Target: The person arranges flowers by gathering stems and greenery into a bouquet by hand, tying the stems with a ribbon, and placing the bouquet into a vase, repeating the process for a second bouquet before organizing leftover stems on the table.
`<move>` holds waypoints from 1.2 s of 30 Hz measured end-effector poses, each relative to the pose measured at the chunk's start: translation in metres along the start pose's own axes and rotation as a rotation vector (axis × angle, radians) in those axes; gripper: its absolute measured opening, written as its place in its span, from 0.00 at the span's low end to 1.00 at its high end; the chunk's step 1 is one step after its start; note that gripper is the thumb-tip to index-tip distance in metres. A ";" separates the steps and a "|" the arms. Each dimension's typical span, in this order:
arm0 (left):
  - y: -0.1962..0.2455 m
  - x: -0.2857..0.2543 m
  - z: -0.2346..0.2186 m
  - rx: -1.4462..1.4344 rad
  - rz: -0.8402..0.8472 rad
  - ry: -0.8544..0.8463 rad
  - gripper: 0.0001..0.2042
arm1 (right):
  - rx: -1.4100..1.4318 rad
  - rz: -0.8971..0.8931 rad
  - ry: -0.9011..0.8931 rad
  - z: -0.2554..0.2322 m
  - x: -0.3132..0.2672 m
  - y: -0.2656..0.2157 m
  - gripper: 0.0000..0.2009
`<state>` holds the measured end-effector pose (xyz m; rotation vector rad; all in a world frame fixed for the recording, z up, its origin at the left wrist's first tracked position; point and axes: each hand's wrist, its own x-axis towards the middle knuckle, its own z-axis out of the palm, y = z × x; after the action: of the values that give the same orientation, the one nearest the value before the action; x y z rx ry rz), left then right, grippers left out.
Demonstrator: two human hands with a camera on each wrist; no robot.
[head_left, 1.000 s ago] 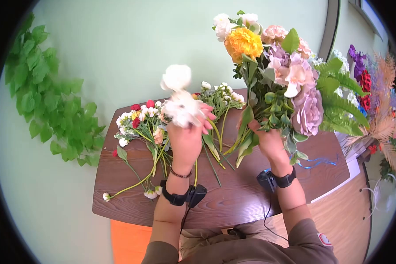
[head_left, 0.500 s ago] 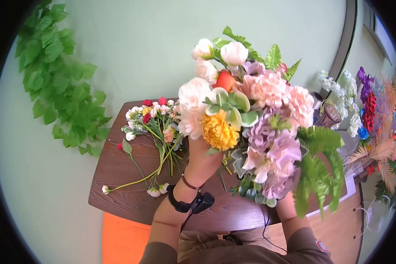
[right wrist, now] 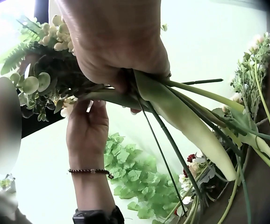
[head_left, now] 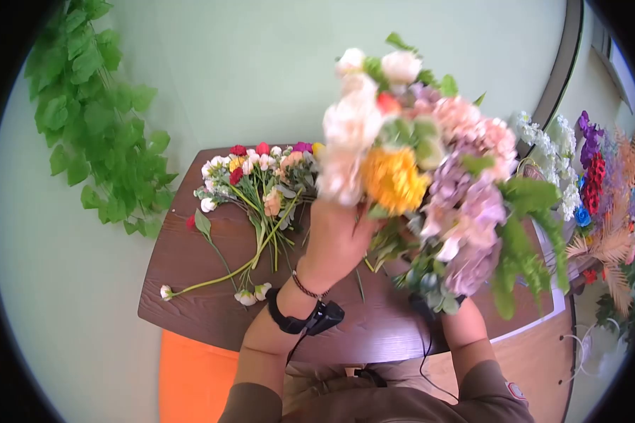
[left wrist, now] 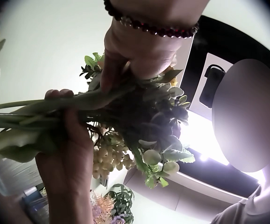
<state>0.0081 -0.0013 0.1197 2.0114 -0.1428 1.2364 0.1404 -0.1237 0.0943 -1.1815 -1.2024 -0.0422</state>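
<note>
A mixed bouquet [head_left: 466, 190] of pink, lilac, yellow and white artificial flowers with fern leaves is held up over the table. My right hand [right wrist: 121, 46] grips its bundled stems [right wrist: 186, 121], which fan out below the fist. In the head view that hand is hidden behind the blooms. My left hand [head_left: 339, 236] is at the bouquet's left side, just under large white flowers [head_left: 349, 134] and beside the yellow bloom [head_left: 395, 180]. Its thumb and fingers [left wrist: 114, 70] pinch a stem with a long leaf close above the right hand, seen in the left wrist view.
Loose flowers [head_left: 261, 176] in white, red and peach lie on the left of the dark wooden table [head_left: 190, 275]. Green vines [head_left: 95, 106] hang on the left wall. More flowers [head_left: 593, 176] stand at the right, and an orange surface [head_left: 190, 374] shows below the table.
My left hand has carried the white flowers rightward into the bouquet's left side. The bouquet tipped toward me, showing its top, then shifted slightly to the right.
</note>
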 end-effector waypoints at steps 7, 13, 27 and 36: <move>-0.062 0.018 0.014 -0.328 -0.326 0.063 0.07 | 0.257 0.143 0.140 -0.013 -0.007 -0.020 0.15; -0.137 -0.010 0.050 0.048 -0.414 -0.132 0.08 | 0.118 0.178 0.158 -0.015 -0.008 -0.043 0.13; -0.153 -0.015 0.038 0.224 -0.554 -0.219 0.13 | -0.250 0.272 0.181 -0.027 -0.025 -0.033 0.10; -0.112 0.007 0.019 -0.274 -0.823 -0.122 0.09 | -1.226 -0.052 0.034 -0.064 -0.060 0.066 0.09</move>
<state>0.0759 0.0675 0.0604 1.6298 0.4036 0.5329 0.1970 -0.1718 0.0133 -2.1691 -1.1614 -0.9427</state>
